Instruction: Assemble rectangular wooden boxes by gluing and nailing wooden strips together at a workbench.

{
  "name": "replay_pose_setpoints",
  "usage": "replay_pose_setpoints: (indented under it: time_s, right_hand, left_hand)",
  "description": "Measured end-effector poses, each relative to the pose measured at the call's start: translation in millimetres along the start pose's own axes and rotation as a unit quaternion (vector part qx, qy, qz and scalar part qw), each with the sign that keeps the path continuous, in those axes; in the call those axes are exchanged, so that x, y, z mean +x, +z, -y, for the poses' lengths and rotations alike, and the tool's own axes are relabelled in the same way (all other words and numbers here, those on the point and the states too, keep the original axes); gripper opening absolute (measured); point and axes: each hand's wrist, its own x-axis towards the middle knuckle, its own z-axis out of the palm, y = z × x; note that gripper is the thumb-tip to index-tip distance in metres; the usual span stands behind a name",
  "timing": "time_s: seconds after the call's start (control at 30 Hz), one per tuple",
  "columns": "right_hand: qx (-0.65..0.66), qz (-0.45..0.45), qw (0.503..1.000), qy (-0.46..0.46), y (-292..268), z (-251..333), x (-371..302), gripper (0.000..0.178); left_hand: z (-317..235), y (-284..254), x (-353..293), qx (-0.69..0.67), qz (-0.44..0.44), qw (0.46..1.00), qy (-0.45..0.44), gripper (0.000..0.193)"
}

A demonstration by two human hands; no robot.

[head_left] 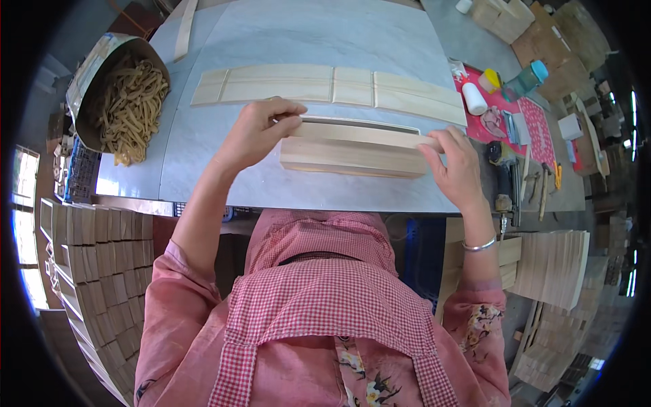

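A long, narrow box of pale bare wood [352, 154] lies near the front edge of the table, its long side facing me. Its slot-like opening shows dark along the far upper side. My left hand [261, 129] is closed on the box's left end, fingers curled over the top corner. At the other end my right hand [456, 163] grips the upper right corner between thumb and fingers. Just beyond the box lies a flat row of pale wooden panels [278, 85], divided by grooves across it.
To the left stands a container [85, 95] filled with tan loops like rubber bands [135, 102]. On the right, a pink mat [539, 125] bears a white bottle [473, 99] and a teal-lidded bottle [525, 81]; hand tools lie nearby. Stacked wooden boxes [102, 251] rise at lower left.
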Motion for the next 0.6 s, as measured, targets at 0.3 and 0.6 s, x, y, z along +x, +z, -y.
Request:
replay_pose_setpoints:
  time_s: [0.3,0.6]
  right_hand:
    - [0.217,0.048,0.968,0.114,13,-37,33,0.014]
    - [0.239,0.025,0.960,0.146,62,-80,19,0.011]
  left_hand:
    - [29,-8,15,-0.035,0.006,0.998,-0.050,0.020]
    - [63,7,29,0.089,-0.013,0.996,-0.018,0.015]
